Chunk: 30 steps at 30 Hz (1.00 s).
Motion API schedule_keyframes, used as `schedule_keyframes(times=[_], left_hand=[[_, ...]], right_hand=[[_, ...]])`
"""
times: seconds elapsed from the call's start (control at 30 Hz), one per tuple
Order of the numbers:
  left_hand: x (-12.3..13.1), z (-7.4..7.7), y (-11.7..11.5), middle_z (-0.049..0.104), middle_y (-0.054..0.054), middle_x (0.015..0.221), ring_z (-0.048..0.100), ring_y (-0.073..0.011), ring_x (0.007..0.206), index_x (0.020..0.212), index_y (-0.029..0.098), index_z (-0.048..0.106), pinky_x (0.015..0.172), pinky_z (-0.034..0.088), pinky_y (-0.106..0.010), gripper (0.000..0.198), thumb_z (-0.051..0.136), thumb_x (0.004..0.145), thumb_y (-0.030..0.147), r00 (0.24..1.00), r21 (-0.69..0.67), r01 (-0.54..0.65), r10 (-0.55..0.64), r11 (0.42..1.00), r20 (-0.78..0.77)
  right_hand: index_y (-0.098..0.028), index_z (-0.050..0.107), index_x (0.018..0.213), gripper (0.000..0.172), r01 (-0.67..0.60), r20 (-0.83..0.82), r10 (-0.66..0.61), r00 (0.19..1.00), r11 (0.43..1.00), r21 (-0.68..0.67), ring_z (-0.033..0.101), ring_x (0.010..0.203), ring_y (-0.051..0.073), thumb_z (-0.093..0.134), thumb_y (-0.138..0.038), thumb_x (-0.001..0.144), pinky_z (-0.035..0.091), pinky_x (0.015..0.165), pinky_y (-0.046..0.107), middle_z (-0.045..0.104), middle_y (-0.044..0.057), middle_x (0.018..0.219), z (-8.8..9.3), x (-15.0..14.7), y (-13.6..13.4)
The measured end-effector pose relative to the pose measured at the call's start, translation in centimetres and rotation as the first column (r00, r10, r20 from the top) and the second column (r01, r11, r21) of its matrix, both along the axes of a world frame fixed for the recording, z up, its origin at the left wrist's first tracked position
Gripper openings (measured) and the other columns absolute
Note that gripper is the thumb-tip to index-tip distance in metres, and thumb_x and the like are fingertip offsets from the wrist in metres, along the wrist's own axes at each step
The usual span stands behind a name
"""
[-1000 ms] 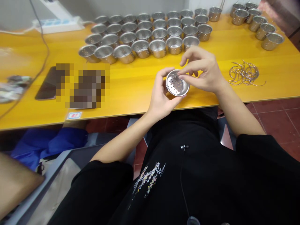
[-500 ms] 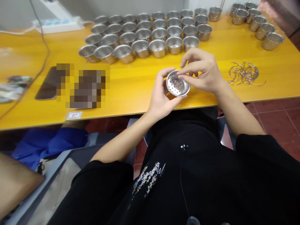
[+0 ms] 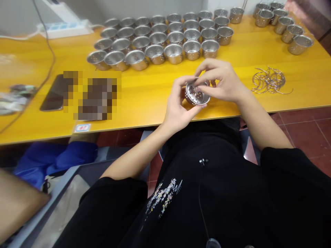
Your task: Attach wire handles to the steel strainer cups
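Observation:
A small perforated metal cup (image 3: 198, 98) is held near the table's front edge, its mouth tilted up toward me. My left hand (image 3: 178, 100) wraps round its left side, fingers at the far rim and thumb at the near side. My right hand (image 3: 219, 81) is at the cup's far rim, thumb and fingertips pinched over its mouth; whatever they grip is too small or hidden to make out. To the right of this hand lies a loose tangle of curved metal wires (image 3: 269, 81).
Rows of perforated metal cups (image 3: 173, 54) stand along the back of the yellow table (image 3: 144, 93). More cups (image 3: 300, 44) line the right side. At left are a phone (image 3: 53, 94), a blurred-out dark object (image 3: 95, 98), a power strip (image 3: 66, 29) and a cable (image 3: 49, 65).
The cup has tipped slightly in my left hand, showing more of its outer side. My right hand's fingertips have shifted a little left and down over its mouth.

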<state>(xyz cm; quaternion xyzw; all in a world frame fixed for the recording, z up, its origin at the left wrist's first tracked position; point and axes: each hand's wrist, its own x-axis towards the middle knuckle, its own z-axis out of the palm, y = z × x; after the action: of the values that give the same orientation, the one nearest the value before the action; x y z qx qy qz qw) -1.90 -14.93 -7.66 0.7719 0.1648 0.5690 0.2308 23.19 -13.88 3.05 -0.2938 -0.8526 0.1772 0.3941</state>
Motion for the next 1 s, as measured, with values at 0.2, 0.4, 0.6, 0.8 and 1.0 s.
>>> schedule_keyframes(times=[0.2,0.4,0.6,0.8,1.0], left_hand=[[0.1,-0.6,0.9,0.068,-0.013,0.17,0.073,-0.0499,0.169,0.184,0.047,0.048,0.144,0.065,-0.074,0.111,0.097,0.102,0.103,0.998,-0.003,-0.021,0.021,1.0,0.068],[-1.2,-0.3,1.4,0.065,-0.013,0.172,0.067,-0.0506,0.174,0.185,0.048,0.043,0.148,0.059,-0.077,0.112,0.093,0.102,0.106,0.997,-0.039,-0.064,0.066,0.997,0.044],[-1.4,0.0,0.9,0.06,-0.012,0.174,0.07,-0.0493,0.17,0.181,0.051,0.043,0.15,0.058,-0.078,0.113,0.093,0.099,0.11,0.989,-0.019,-0.101,0.103,0.995,0.106],[-1.5,0.7,-0.5,0.052,-0.011,0.176,0.062,-0.0534,0.175,0.178,0.053,0.043,0.154,0.052,-0.083,0.121,0.102,0.089,0.109,0.983,-0.1,-0.12,0.132,0.988,0.129],[-1.5,-0.4,0.0,0.054,-0.012,0.176,0.064,-0.0549,0.174,0.183,0.052,0.043,0.151,0.055,-0.083,0.127,0.103,0.087,0.111,0.973,0.017,-0.166,0.161,0.986,0.168]], right_hand=[[-0.028,0.096,0.119,0.033,0.064,-0.105,-0.071,0.992,0.996,-0.062,0.081,0.097,0.027,0.105,-0.059,0.113,0.073,0.081,0.037,0.089,0.012,0.128,0.6,-0.2,-0.4],[-0.028,0.088,0.123,0.047,0.075,-0.27,-0.137,0.953,0.971,-0.227,0.086,0.091,0.027,0.094,-0.075,0.121,0.071,0.071,0.034,0.091,0.009,0.124,0.0,-0.3,0.4],[-0.022,0.084,0.119,0.038,-0.17,-0.134,0.122,0.983,0.878,-0.448,0.077,0.073,0.02,0.103,-0.055,0.119,0.064,0.06,0.026,0.085,0.005,0.097,-1.2,-0.5,0.3],[-0.022,0.083,0.12,0.028,-0.238,-0.187,0.168,0.968,0.852,-0.467,0.078,0.077,0.022,0.099,-0.045,0.119,0.07,0.068,0.029,0.08,0.003,0.09,-1.5,-3.0,-1.3],[-0.022,0.078,0.111,0.033,-0.264,-0.296,0.109,0.949,0.789,-0.555,0.078,0.076,0.024,0.103,-0.044,0.112,0.073,0.073,0.033,0.077,0.002,0.083,-1.9,-4.1,-1.6]])
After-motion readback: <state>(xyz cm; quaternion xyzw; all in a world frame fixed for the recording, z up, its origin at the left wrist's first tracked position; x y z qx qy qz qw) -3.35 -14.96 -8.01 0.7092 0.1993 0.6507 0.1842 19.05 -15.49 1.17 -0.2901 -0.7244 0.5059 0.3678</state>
